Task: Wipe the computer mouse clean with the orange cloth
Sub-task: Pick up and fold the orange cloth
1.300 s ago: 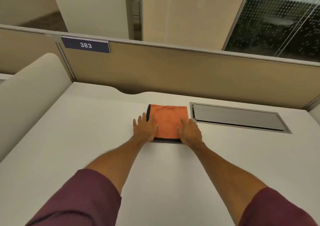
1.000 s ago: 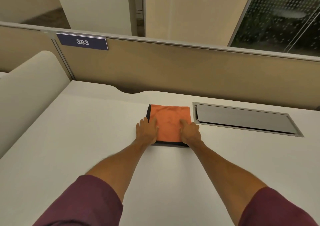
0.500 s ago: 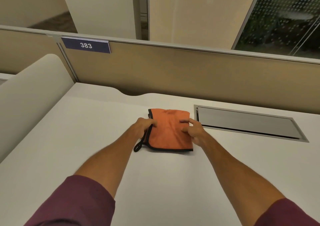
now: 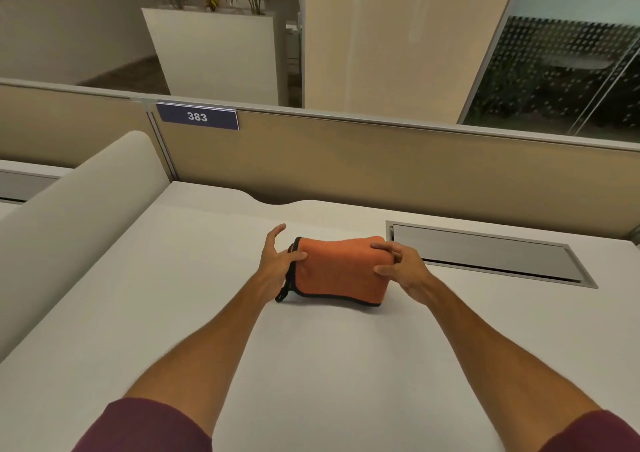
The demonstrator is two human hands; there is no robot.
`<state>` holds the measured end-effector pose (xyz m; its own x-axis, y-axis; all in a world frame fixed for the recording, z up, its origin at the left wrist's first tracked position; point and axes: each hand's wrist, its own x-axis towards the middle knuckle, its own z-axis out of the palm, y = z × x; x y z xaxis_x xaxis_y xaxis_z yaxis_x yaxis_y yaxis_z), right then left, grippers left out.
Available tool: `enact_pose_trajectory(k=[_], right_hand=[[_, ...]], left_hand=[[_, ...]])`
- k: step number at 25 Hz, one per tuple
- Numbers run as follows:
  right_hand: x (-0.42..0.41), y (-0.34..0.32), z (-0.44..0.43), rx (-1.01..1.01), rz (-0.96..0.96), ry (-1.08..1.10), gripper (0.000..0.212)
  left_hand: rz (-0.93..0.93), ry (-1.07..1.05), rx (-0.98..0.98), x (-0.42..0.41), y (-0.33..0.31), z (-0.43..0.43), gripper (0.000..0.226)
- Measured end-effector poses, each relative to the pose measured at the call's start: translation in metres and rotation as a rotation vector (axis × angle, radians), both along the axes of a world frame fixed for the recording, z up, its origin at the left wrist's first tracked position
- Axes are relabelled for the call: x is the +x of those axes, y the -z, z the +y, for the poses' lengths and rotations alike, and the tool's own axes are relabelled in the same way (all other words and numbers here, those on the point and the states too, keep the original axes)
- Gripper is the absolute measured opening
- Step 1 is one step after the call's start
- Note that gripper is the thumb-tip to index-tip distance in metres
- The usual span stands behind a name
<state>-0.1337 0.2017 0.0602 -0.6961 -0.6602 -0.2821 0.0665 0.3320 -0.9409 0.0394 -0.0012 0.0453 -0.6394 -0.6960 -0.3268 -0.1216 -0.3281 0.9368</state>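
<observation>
Head view, left to right: the left hand point(image 4: 277, 266) pinches the black-trimmed left edge of the orange cloth point(image 4: 337, 271), its other fingers spread. The folded cloth is held up with its lower edge near the white counter point(image 4: 173, 313). The right hand point(image 4: 403, 271) grips the cloth's right end.

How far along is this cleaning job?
Barely started. Both hands, the left hand and the right hand, grip the orange cloth by its ends, its upper edge raised off the white desk. No mouse shows in this view, so the wiping itself is all left to do.
</observation>
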Motion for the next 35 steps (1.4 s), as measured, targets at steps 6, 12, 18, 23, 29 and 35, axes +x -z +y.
enact_pose_trajectory(k=[6, 12, 18, 23, 29, 35], right_hand=[[0.02, -0.018, 0.024, 0.149, 0.573, -0.077, 0.044], [0.041, -0.037, 0.042, 0.198, 0.788, -0.097, 0.025], [0.054, -0.062, 0.059, 0.092, 0.831, -0.214, 0.017], [0.055, -0.088, 0.058, 0.07, 0.915, -0.48, 0.023], [0.04, -0.109, 0.088, -0.141, 1.028, -0.192, 0.033], [0.046, -0.088, 0.147, -0.172, 1.053, 0.183, 0.061]], left_hand=[[0.052, 0.138, -0.254, 0.025, -0.022, 0.014, 0.053], [-0.002, 0.16, -0.69, 0.042, -0.027, 0.033, 0.056], [-0.398, 0.268, -1.15, 0.049, -0.034, 0.049, 0.029], [-0.455, 0.766, -1.157, 0.022, -0.071, 0.087, 0.061], [0.073, 0.544, -0.585, -0.019, -0.097, 0.155, 0.02], [0.229, 0.275, -0.252, -0.054, -0.118, 0.231, 0.027]])
